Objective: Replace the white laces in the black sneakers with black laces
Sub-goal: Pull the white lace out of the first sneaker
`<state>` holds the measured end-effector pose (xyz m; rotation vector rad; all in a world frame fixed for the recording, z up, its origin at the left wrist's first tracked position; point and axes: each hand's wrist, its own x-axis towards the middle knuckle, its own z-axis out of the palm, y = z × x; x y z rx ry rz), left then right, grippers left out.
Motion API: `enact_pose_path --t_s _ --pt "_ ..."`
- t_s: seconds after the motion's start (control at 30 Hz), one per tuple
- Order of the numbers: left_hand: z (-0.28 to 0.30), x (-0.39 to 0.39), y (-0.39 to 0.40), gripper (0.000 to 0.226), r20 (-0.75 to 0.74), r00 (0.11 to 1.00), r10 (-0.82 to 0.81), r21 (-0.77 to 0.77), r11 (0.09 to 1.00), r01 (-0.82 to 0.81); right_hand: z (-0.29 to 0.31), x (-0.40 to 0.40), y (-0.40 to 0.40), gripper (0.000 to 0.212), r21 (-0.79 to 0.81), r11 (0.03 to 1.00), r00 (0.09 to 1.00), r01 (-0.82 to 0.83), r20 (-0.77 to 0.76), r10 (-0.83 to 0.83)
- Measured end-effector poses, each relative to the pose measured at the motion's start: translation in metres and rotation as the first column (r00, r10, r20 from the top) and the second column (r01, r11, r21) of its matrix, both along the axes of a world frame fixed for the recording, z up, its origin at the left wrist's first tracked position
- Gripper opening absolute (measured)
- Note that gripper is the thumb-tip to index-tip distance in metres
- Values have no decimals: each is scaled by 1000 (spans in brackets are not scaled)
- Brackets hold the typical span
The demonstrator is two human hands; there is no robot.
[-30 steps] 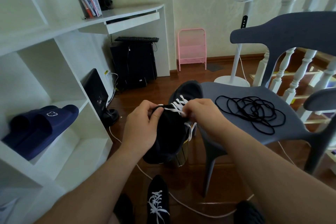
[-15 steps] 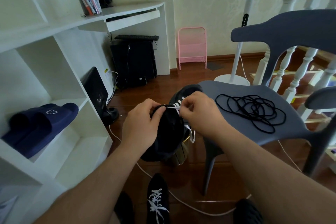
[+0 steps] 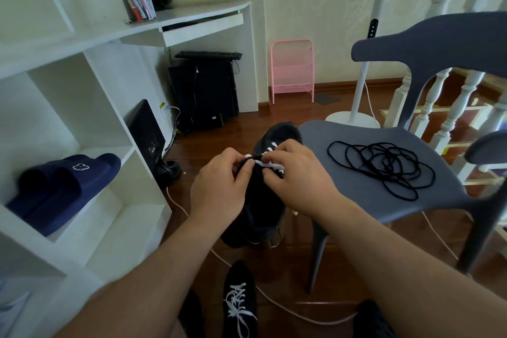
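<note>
I hold a black sneaker [image 3: 256,211] in mid-air at the centre, toe pointing away. My left hand [image 3: 219,186] grips its left side near the collar. My right hand [image 3: 297,178] pinches the white lace [image 3: 270,164] at the upper eyelets; a lace end [image 3: 295,212] hangs below that hand. The second black sneaker [image 3: 238,299], still white-laced, stands on the floor at the bottom. A tangle of black laces [image 3: 384,167] lies on the seat of the grey chair [image 3: 356,195] to the right.
White shelving [image 3: 90,145] with dark blue slippers [image 3: 60,189] stands at the left. A desk with a computer tower [image 3: 204,93], a pink rack [image 3: 292,68], a standing fan [image 3: 356,112] and stair balusters lie behind. A white cable [image 3: 274,306] runs across the wooden floor.
My two hands have drawn closer together over the top of the sneaker, and my right hand has moved left along the white lace at the upper eyelets.
</note>
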<state>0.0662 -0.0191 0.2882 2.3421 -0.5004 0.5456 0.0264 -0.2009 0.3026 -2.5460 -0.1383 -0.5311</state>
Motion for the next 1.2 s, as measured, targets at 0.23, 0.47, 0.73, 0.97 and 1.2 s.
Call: enact_pose_path --t_s 0.23,0.47,0.73,0.97,1.2 --pt "0 1 2 18 46 999 6 67 998 -9 -1 6 -1 15 41 999 999 -16 -32 18" --pt "2 13 16 16 10 1000 12 -57 998 -12 1 10 -45 25 94 947 892 308 -373 -253" --pt "0 1 3 17 19 999 -45 4 999 45 6 4 -9 19 183 983 995 32 -100 -14" --pt "-3 2 -1 18 28 999 -24 37 999 23 0 6 0 13 112 993 999 42 -15 -40" --pt "2 18 19 17 -24 999 34 -126 991 -37 8 6 -43 29 266 900 937 345 -155 -313"
